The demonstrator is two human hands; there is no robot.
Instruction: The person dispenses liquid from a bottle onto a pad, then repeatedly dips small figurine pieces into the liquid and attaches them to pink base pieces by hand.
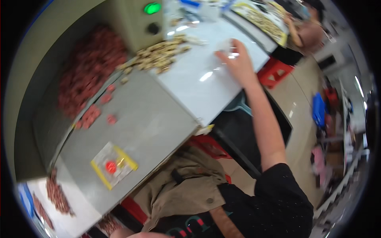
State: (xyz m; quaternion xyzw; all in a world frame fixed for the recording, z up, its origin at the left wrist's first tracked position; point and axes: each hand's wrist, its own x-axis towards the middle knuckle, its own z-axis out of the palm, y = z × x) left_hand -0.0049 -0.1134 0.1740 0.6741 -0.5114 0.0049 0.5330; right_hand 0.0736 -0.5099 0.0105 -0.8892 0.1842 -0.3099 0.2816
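Note:
My right hand [240, 66] reaches out over the white tabletop [198, 89], its thumb and fingers curled round a small clear, shiny piece that looks like plastic [228, 48]; blur hides its exact kind. Left of it lies a pile of tan, nut-like pieces [158, 55]. Only a strip of skin, apparently my left arm or hand [139, 235], shows at the lower edge, its fingers out of sight. On the grey metal surface [147, 107] lies a clear packet with yellow edges [113, 166] and a red spot. Small reddish pieces [92, 114] are scattered farther back.
A large heap of dark red pieces [89, 67] fills the recess beside a machine post with a green light [152, 8]. Below the table sit a black tray [242, 135] and a red stool [274, 72]. Another person [311, 33] works at the far right.

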